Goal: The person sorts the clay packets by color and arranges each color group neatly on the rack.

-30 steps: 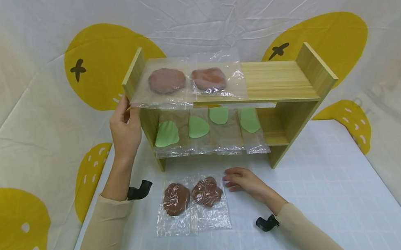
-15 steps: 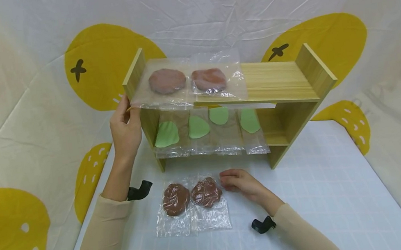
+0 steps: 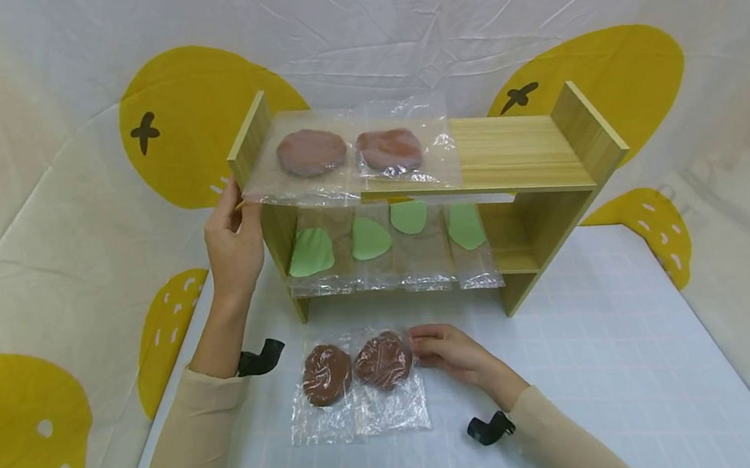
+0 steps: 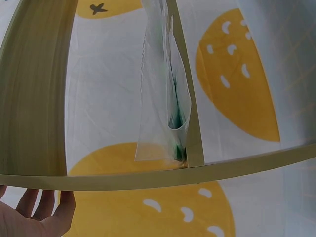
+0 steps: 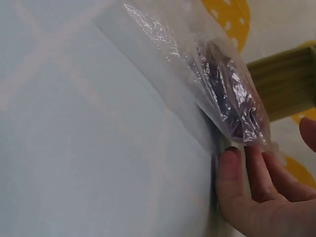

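Note:
In the head view, my left hand [image 3: 234, 242] rests against the outer face of the wooden shelf's [image 4: 123, 180] left side panel. Its fingertips are partly hidden by that panel in the left wrist view. On the table in front of the shelf lie two brown patties in clear bags, side by side. My right hand [image 3: 457, 354] pinches the upper right edge of the right bagged patty [image 3: 384, 361]. In the right wrist view this bag [image 5: 224, 89] tilts up off the cloth at the fingers [image 5: 259, 175]. The left bagged patty [image 3: 326, 375] lies flat.
Two bagged pinkish patties [image 3: 312, 152] lie on the top board's left half. Several bagged green slices [image 3: 311, 252] line the lower board, their bags overhanging its front edge. A pale checked cloth [image 3: 612, 361] covers the table. A white-and-yellow patterned curtain [image 3: 386, 24] hangs behind.
My right hand has moved left to the right bag's edge and taken hold of it. That patty now tilts slightly. My left hand stays at the side panel.

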`<act>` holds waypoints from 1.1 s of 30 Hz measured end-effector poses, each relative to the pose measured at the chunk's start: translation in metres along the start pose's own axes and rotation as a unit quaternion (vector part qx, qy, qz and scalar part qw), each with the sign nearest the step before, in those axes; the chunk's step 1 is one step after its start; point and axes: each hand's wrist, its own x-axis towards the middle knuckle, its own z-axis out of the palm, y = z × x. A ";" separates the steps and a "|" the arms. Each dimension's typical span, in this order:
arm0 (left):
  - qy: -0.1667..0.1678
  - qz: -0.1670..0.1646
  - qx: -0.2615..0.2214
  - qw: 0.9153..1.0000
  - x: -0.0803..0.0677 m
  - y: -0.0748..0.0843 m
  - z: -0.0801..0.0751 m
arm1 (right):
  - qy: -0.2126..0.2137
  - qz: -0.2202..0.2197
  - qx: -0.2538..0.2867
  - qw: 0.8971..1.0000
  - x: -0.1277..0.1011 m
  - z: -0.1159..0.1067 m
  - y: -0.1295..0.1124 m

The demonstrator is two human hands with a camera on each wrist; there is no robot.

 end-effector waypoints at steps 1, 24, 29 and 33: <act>0.000 -0.001 0.000 1.000 0.000 0.000 0.000 | -0.004 0.002 0.004 1.000 0.000 0.001 0.000; 0.005 0.009 0.021 1.000 -0.007 0.037 0.004 | -0.020 0.046 0.041 0.998 0.001 0.016 0.012; 0.006 0.006 0.023 1.000 -0.007 0.037 0.004 | -0.006 0.054 0.052 0.997 0.001 0.020 0.015; 0.007 0.001 0.024 1.000 -0.007 0.037 0.004 | -0.005 0.052 0.058 0.997 0.000 0.021 0.015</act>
